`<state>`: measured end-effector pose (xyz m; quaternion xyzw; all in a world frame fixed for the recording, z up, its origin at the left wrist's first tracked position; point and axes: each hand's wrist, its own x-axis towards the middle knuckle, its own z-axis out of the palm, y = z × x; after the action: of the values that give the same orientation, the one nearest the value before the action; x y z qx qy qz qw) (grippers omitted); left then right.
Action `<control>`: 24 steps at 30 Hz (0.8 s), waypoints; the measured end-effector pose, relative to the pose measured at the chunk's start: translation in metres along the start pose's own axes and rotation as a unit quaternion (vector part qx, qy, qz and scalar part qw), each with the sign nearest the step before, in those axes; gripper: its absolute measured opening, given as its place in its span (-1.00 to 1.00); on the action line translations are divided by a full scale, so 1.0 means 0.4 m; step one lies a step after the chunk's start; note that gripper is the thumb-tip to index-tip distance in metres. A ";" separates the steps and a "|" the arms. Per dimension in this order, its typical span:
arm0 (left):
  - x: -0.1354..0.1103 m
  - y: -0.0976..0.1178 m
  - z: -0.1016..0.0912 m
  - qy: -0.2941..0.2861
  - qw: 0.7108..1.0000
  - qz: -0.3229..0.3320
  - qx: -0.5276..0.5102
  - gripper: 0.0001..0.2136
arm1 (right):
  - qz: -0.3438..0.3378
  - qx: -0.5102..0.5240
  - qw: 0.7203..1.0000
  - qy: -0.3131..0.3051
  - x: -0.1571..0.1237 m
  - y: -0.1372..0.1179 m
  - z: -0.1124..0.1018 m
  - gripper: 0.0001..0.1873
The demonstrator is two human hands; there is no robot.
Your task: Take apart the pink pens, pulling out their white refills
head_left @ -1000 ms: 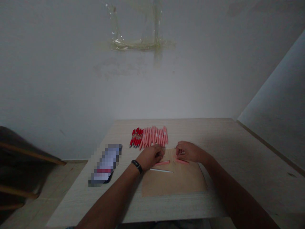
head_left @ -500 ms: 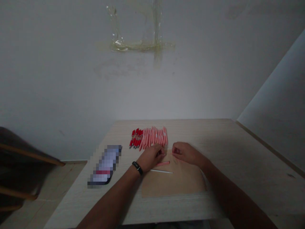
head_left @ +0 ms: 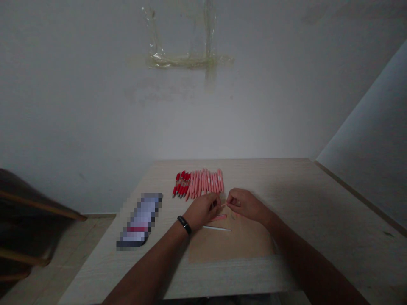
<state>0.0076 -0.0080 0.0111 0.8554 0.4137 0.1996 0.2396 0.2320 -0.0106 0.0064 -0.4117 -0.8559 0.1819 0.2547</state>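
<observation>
My left hand [head_left: 202,210], a black band on its wrist, is closed in a pinch above the back of a brown paper sheet [head_left: 235,248]. Close by on the right, my right hand [head_left: 247,205] pinches too. A thin pale piece bridges the small gap between their fingertips; its kind is too small to make out. Under my left hand lies a pink pen barrel [head_left: 220,217], partly covered. Nearer me on the sheet rests a slim white refill-like stick [head_left: 218,228] with a pointed right end.
Behind my hands, several pink pens [head_left: 207,182] lie side by side. Several red pens [head_left: 181,186] with grey ends adjoin them on the left. A pixelated phone [head_left: 141,220] lies on the table's left side. The wall [head_left: 254,118] rises behind the table.
My right hand has shifted slightly left, so the fingertips of both hands are closer together. A thin pale piece now shows between them. The pens and phone have not moved.
</observation>
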 end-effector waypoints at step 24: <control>0.004 -0.009 0.007 0.004 1.000 0.019 -0.024 -0.92 | -0.017 0.031 0.999 -0.002 0.003 -0.022 0.023 -0.90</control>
<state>0.0078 -0.0056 0.0070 0.8563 0.3930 0.2178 0.2547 0.2207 -0.0159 0.0039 -0.3886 -0.8574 0.2045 0.2685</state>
